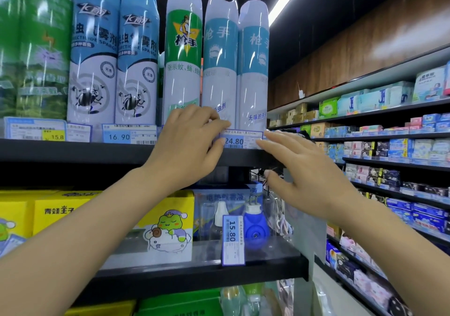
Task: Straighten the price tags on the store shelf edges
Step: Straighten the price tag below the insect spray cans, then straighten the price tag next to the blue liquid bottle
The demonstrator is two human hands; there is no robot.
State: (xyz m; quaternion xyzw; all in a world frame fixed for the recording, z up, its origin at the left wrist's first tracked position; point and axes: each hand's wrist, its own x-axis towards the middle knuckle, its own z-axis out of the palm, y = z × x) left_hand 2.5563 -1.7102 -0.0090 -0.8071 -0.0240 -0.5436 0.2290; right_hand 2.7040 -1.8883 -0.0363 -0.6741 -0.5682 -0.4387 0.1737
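Black steel shelf (pixel 73 151) carries tall spray cans (pixel 182 55); the 24.80 price tag (pixel 239 140) sits on its front edge below the pale blue cans. Left hand (pixel 187 142) pinches the tag's left end between thumb and curled fingers; right hand (pixel 299 167) lays straight fingers on its right end. Step in hand — levelling this tag. Next, judged: seat it flush, then the 15.80 tag (pixel 233 240) — standing on end below.

Left hand (pixel 187 142) covers left end of 24.80 tag (pixel 239 140); the first digit is half hidden. Right hand (pixel 306 169) fingertips cover the tag's right end. Green cans (pixel 34 47) at far left blurred, cut by frame edge. 15.8 tag (pixel 35 130) small print unreadable. Far shelves (pixel 389 145) packs too small to read.
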